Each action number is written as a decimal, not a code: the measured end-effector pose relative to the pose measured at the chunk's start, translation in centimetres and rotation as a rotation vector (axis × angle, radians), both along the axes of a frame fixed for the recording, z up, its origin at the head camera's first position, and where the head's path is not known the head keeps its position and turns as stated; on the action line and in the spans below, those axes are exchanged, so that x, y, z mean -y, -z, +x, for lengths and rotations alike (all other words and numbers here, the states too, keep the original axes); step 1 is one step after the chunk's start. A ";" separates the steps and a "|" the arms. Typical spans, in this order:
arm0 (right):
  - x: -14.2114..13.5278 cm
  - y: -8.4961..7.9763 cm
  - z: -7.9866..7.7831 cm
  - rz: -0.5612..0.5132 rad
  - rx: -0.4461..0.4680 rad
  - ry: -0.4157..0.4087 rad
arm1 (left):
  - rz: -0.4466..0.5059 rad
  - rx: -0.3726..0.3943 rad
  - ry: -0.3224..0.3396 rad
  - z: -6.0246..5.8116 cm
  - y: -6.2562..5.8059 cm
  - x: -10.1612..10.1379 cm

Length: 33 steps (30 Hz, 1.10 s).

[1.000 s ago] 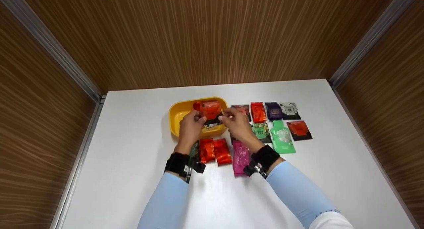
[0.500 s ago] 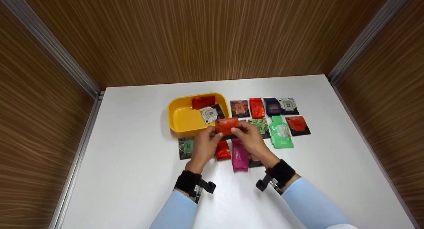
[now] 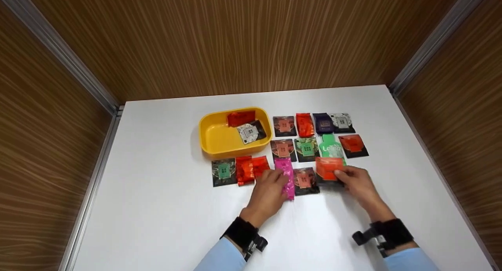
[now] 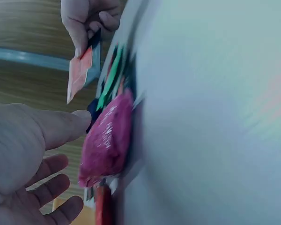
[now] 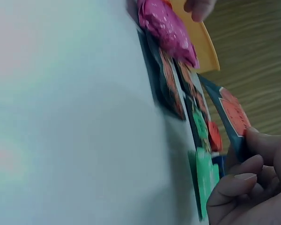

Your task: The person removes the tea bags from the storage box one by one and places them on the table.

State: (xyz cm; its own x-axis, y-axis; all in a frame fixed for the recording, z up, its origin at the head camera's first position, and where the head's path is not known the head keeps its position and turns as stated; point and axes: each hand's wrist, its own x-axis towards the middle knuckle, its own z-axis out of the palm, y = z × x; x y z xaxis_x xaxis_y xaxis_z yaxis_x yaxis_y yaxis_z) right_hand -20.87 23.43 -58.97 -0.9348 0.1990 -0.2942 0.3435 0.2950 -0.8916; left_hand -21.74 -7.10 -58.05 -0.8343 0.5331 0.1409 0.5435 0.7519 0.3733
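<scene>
Between thumb and fingers, my right hand [image 3: 357, 184] pinches a flat red-and-black sachet [image 3: 328, 170] by its right edge. The sachet is held above the table, overlapping the lower end of the green LeTea pouch [image 3: 331, 148] in the head view. My left hand [image 3: 269, 192] holds nothing; its fingers are loosely bent over the magenta packet [image 3: 288, 180]. In the left wrist view a gap shows between the thumb and that shiny magenta packet [image 4: 107, 140]. A black sachet with a pink label [image 3: 306, 180] lies just right of the magenta packet.
A yellow bin [image 3: 213, 139] holds a red packet [image 3: 240, 118] and a white-and-black sachet [image 3: 251, 132]. Right of it, sachets lie in rows, among them a purple packet [image 3: 323, 123]. A dark green sachet [image 3: 224, 172] and red packets [image 3: 245, 170] lie before the bin.
Both hands held the red-and-black sachet over the bin, then drew it toward the person. The left hand has let go; the right has carried it right, past the bottom row.
</scene>
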 end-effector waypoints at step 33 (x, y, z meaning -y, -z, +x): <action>0.3 0.5 0.9 0.561 0.074 -0.137 | -0.123 0.063 0.003 0.6 0.6 -1.0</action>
State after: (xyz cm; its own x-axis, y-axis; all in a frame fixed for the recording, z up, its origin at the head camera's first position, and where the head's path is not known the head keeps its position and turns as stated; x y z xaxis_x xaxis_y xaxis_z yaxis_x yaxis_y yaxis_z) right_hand -20.00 23.12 -59.51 -0.9440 0.2219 -0.2442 0.3242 0.7617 -0.5610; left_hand -21.13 -6.13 -58.64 -0.8378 0.5456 0.0217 0.5242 0.7926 0.3113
